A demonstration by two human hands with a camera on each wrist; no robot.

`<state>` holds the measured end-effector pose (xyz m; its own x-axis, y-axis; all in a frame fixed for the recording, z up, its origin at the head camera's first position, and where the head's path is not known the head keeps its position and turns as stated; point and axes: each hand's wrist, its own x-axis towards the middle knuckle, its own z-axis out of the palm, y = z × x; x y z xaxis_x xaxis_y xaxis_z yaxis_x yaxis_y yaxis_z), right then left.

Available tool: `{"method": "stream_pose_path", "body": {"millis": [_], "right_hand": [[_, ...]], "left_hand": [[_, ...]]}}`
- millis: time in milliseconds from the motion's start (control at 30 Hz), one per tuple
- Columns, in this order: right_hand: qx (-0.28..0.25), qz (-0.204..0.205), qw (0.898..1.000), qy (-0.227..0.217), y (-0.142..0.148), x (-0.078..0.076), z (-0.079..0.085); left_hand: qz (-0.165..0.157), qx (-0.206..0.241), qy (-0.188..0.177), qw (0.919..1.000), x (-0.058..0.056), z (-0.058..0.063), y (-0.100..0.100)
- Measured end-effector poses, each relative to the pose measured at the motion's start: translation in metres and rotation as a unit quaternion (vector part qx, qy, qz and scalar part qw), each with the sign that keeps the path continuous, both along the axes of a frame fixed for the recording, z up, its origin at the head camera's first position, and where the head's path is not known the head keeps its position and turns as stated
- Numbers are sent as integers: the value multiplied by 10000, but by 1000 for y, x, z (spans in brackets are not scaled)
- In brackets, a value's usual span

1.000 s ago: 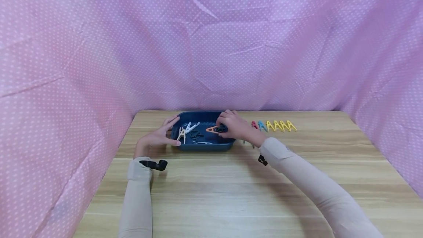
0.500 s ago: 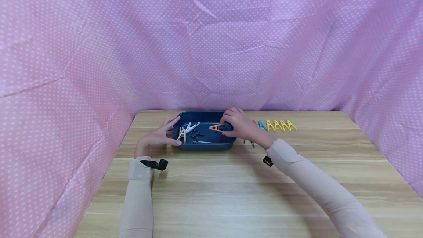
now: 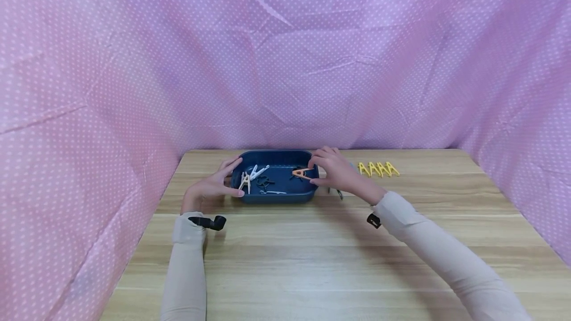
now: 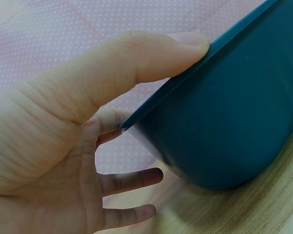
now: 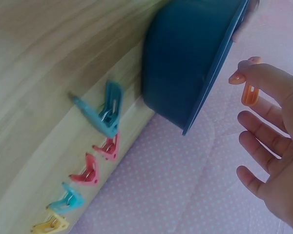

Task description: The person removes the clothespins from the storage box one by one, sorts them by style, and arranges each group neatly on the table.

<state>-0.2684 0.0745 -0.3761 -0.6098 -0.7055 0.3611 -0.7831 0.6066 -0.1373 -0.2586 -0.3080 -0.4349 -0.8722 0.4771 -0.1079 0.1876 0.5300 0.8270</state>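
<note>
My right hand (image 3: 335, 170) is over the right end of a dark blue tub (image 3: 276, 198) and pinches an orange clothespin (image 3: 302, 174) between thumb and index finger. In the right wrist view the other fingers stand apart, and the orange clothespin's end (image 5: 250, 93) shows beside the thumb. At the tub's left end my left hand (image 3: 214, 185) rests on the rim, its thumb (image 4: 171, 53) lying straight over the edge. Inside the tub lie a white clothespin (image 3: 258, 172), a cream clothespin (image 3: 246, 181) and a dark clip (image 3: 264, 181).
Beyond the tub's right end, a row of clothespins lies on the wooden table (image 3: 285, 261): a teal one (image 5: 105, 112), two red-pink ones (image 5: 90, 170), a light blue one (image 5: 68, 200) and several yellow ones (image 3: 379, 169). A pink dotted curtain (image 3: 285, 63) surrounds the table.
My right hand has moved rightward across the tub with the orange clothespin, and now covers the red and blue ones in the head view. The left hand and the tub have stayed put.
</note>
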Motion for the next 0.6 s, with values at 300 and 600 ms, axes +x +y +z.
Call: {"method": "stream_pose_path", "body": {"millis": [300,600], "right_hand": [[-62,-61,9998,198,17,-2,-4],[-104,-144,9998,127,35,-3,-8]], "left_hand": [[17,-102,94,9999,2,3,1],[-29,-118,114,9999,3,4,1]]}}
